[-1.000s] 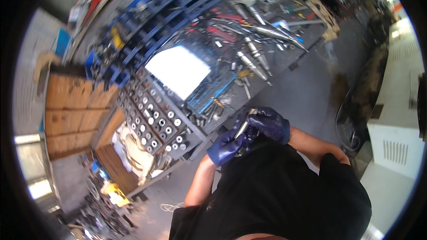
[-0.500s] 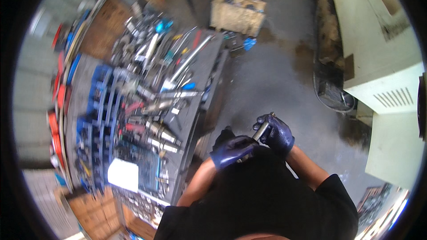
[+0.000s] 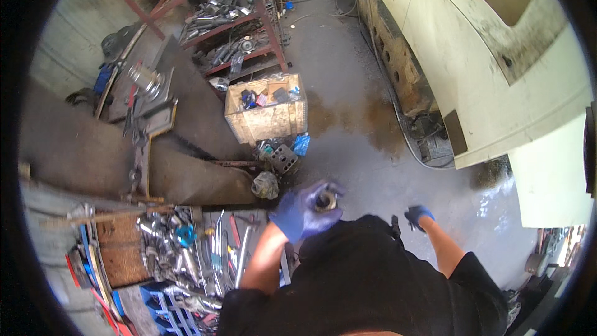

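Note:
My left hand (image 3: 306, 211), in a purple-blue glove, is raised in front of my body. Its fingers wrap round a metal cylinder (image 3: 331, 201) whose round end, with a dark hole in it, faces up; the rest of the part is hidden by the hand. My right hand (image 3: 418, 216), gloved in the same colour, hangs at my right side over the floor. Its fingers point down, slightly apart, and I see nothing in them.
A workbench (image 3: 214, 214) crowded with metal tools is at lower left, with a blue rack (image 3: 171, 311) on it. Ahead stand a wooden crate (image 3: 267, 123) of small items and a red metal shelf (image 3: 273, 46). A cream machine (image 3: 472, 106) lines the right; a cable (image 3: 398, 127) runs along its base.
My view has swung left and up toward the crate and shelf. Both hands were together on the metal cylinder; now the right has let go and dropped to my side.

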A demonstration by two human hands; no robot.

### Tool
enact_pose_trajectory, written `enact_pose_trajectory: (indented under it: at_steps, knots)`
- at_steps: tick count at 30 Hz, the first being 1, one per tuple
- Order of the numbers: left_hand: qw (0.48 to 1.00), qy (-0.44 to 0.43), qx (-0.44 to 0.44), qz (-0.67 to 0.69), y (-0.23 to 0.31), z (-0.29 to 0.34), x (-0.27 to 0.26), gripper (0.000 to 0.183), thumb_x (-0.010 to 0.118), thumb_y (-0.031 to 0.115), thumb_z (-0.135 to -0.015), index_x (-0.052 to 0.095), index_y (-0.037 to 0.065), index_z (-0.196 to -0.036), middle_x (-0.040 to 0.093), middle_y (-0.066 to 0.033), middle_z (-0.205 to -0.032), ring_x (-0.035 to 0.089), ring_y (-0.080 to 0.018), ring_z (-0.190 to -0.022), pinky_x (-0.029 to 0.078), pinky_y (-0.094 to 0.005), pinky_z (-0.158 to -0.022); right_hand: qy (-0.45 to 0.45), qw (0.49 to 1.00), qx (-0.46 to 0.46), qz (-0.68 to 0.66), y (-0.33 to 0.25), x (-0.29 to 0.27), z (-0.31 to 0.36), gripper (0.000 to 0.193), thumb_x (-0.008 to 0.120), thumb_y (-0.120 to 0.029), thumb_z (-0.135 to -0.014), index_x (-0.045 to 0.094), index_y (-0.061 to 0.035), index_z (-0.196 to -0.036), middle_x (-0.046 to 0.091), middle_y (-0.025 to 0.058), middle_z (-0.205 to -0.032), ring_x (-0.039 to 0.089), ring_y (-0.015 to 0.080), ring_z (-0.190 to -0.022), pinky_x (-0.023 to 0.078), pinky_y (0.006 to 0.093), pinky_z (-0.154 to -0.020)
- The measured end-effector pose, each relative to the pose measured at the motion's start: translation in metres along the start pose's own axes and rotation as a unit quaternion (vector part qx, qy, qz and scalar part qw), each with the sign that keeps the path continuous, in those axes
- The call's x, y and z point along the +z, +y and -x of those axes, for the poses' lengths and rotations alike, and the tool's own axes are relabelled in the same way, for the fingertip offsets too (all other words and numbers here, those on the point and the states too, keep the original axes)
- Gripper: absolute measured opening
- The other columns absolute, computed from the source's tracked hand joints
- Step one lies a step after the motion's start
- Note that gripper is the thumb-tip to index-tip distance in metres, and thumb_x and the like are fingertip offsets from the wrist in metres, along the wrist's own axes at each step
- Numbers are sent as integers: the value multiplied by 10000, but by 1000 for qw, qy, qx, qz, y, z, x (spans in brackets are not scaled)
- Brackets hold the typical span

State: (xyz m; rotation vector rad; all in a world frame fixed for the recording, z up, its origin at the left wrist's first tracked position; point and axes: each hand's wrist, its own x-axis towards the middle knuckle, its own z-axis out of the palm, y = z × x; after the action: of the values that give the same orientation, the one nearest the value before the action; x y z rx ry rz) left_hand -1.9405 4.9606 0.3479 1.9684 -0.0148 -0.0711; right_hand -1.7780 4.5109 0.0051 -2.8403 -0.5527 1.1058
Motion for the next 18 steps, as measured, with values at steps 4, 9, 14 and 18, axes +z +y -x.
enact_pose_trajectory:
  at_steps: [4,9,14,18]
  knots:
    - [930,82,178,-310,37,-123,-90,444,772,208,-804,646,127,-1221,686,-127,-1079,697,-311,-893,570,-404,-760,-185,870,308,-337,44,30,19,298,619,-343,-954,730,-68,-918,754,99,-844,708,241,-658,534,399,-527]
    - [907,19,224,-357,46,-275,-196,332,726,180,-821,662,105,-1138,677,-110,-1021,679,-296,-890,536,-410,-791,-309,815,375,-314,158,168,13,392,538,-383,-976,751,-55,-996,759,160,-905,714,333,-751,545,478,-626]
    - [889,-48,288,-352,80,-433,-234,265,704,180,-806,679,81,-1050,679,-125,-921,677,-316,-820,529,-442,-734,-210,854,314,-358,15,-10,-139,399,545,-392,-971,750,-52,-1014,750,167,-945,707,343,-801,544,478,-662]
    - [895,-75,258,-355,93,-523,-282,250,703,180,-807,682,69,-1030,685,-134,-915,685,-319,-818,536,-452,-726,-114,906,240,-330,-42,-229,-313,406,551,-399,-967,749,-50,-1028,743,172,-976,701,351,-840,543,478,-691]
